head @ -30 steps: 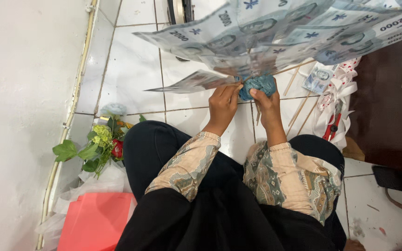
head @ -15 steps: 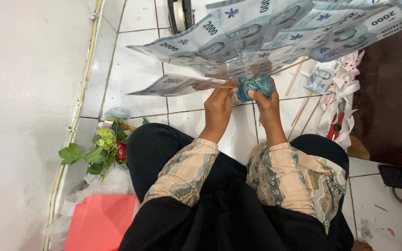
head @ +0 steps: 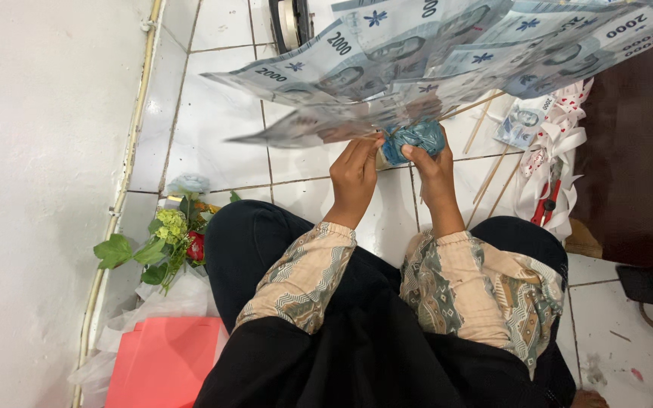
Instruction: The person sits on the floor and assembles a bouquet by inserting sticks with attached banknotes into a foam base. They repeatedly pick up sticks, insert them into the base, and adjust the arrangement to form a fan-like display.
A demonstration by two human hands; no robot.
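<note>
Both hands are pinching the blue-wrapped handle just under the fan of banknotes, left hand and right hand in a narrow grip on it, and a loosening pinch could be letting notes slide off.

Two hands, the left hand and the right hand, meet at one blue wrapped bundle. One fan of grey banknotes spreads above, its notes overlapping too much to count. On the floor: one flower bunch, one pink sheet, one red-handled tool, roughly four thin wooden sticks.
</note>
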